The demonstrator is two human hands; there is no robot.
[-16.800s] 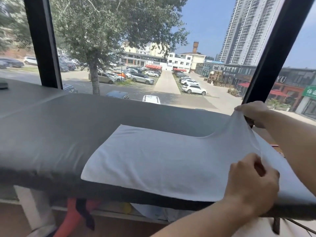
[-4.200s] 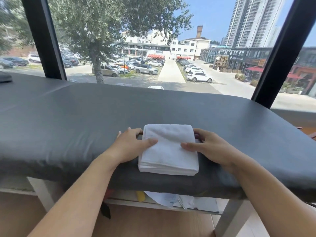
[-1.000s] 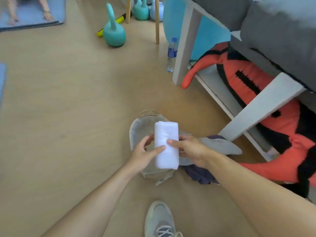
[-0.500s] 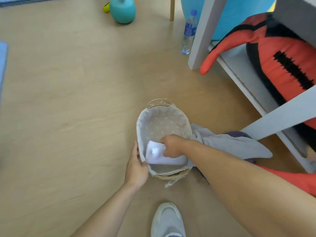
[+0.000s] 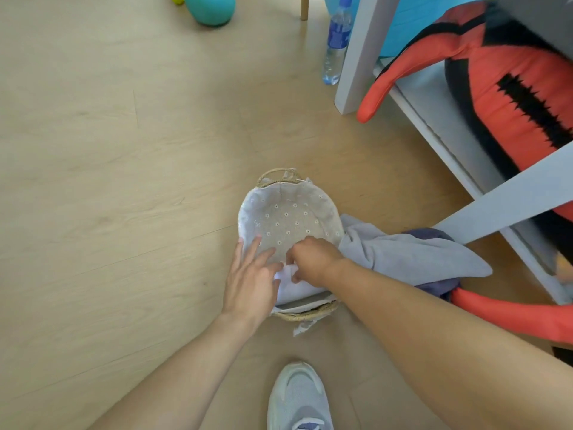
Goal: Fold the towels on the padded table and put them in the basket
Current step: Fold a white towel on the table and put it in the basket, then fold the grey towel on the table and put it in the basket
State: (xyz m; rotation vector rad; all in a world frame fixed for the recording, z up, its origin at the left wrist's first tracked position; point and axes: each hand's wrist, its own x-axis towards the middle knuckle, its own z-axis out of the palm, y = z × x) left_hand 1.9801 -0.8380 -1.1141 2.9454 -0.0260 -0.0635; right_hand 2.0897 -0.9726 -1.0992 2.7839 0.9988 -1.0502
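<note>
A small oval woven basket [image 5: 248, 206] with a daisy-print cloth lining stands on the wooden floor. The folded white towel [image 5: 293, 288] lies inside it at the near end, mostly hidden by my hands. My right hand [image 5: 313, 260] is curled over the towel, fingers pressing on its top edge. My left hand [image 5: 251, 280] lies flat with fingers spread over the basket's near left rim, fingertips touching the towel. The padded table's top is out of view; only its white legs [image 5: 356, 54] show.
A grey cloth [image 5: 412, 252] over a dark blue one lies right of the basket. A large red and black plush [image 5: 511, 85] fills the table's lower shelf. A water bottle [image 5: 336, 41] and a teal kettlebell [image 5: 210, 9] stand farther off. My shoe [image 5: 297, 395] is near.
The towel went from the table into the basket. In the last half second my left hand moved from the basket's outer rim onto the towel; my right hand stays on it.
</note>
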